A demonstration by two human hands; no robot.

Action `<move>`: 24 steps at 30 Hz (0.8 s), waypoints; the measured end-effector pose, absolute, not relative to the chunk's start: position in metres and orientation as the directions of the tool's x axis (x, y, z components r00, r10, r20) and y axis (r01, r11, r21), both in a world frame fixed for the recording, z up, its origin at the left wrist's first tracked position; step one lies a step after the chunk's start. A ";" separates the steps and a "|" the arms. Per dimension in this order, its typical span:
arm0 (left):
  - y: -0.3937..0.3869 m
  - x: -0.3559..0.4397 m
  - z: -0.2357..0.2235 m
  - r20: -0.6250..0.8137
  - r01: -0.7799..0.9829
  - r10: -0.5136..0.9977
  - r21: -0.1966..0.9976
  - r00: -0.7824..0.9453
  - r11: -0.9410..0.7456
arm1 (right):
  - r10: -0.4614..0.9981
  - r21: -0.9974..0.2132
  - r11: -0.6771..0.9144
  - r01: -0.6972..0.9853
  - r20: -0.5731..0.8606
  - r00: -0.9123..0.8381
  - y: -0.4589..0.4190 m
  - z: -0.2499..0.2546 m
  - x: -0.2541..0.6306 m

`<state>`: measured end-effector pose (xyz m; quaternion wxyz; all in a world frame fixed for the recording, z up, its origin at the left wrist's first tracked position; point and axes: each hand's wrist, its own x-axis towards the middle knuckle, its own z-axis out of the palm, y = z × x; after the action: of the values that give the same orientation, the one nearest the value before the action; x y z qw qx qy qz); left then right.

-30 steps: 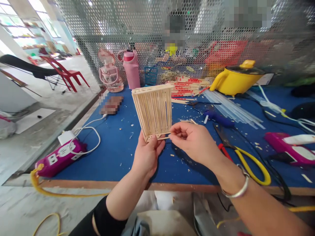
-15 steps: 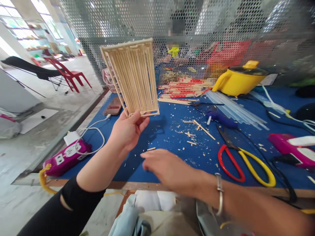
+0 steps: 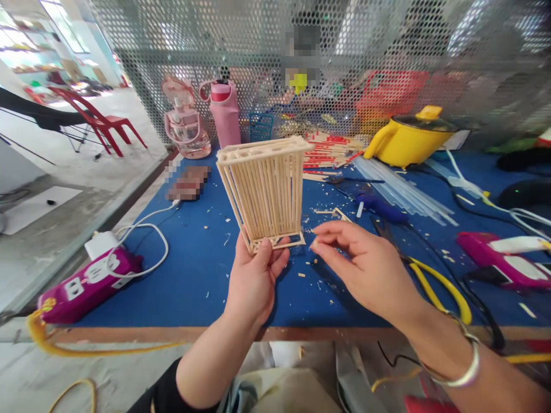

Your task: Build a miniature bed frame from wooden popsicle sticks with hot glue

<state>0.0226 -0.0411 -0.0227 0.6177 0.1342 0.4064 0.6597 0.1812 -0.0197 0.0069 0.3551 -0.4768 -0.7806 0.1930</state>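
Observation:
A box-like frame of glued wooden sticks (image 3: 271, 195) stands upright in my left hand (image 3: 255, 281), whose thumb and fingers close on its lower edge. Just right of the frame's lower corner is my right hand (image 3: 365, 264), its thumb and forefinger pinched together. Whatever lies between those fingertips is too small to make out. Beneath the right hand and wrist, scissors (image 3: 443, 287) with a yellow handle are partly covered. Short stick offcuts (image 3: 338, 214) lie just beyond the right hand.
Behind are a pile of red-marked sticks (image 3: 331, 152), clear glue sticks (image 3: 408, 189) and a yellow pot (image 3: 408, 140). A magenta glue gun (image 3: 499, 258) lies right; a power strip (image 3: 90, 281), phone (image 3: 188, 182) and pink bottles (image 3: 226, 115) are left. Perforated metal (image 3: 258, 34) borders the back.
My left hand has lowered the stick frame and shifted it right. My right hand has moved right and forward, from over the table's front edge to beside the frame, its fingers now pinched.

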 end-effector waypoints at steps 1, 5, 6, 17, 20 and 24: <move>-0.043 0.025 -0.025 -0.321 -0.717 0.926 0.691 -0.196 0.088 | 0.874 -0.636 0.484 0.601 0.374 -0.309 -0.020 0.008 0.174; -0.046 0.032 -0.028 -0.316 -0.776 0.934 0.627 -0.167 0.073 | 0.843 -0.592 0.538 0.599 0.383 -0.378 -0.013 0.007 0.152; -0.046 0.033 -0.029 -0.316 -0.786 0.934 0.614 -0.169 0.066 | 0.834 -0.574 0.551 0.606 0.394 -0.386 -0.011 0.005 0.148; -0.049 0.040 -0.035 -0.310 -0.813 0.924 0.582 -0.225 -0.003 | 0.764 -0.349 0.598 0.721 0.520 -0.382 -0.016 -0.013 0.139; -0.049 0.041 -0.036 -0.333 -0.815 0.917 0.579 -0.220 0.015 | 0.750 -0.258 0.593 0.763 0.521 -0.407 -0.016 -0.014 0.139; -0.049 0.042 -0.038 -0.328 -0.814 0.919 0.581 -0.218 0.014 | 0.723 -0.185 0.616 0.765 0.519 -0.457 -0.015 -0.013 0.140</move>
<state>0.0416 -0.0491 -0.0384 0.6208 0.0753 0.3489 0.6980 0.1402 -0.0151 -0.0128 0.2851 -0.4364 -0.8526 -0.0373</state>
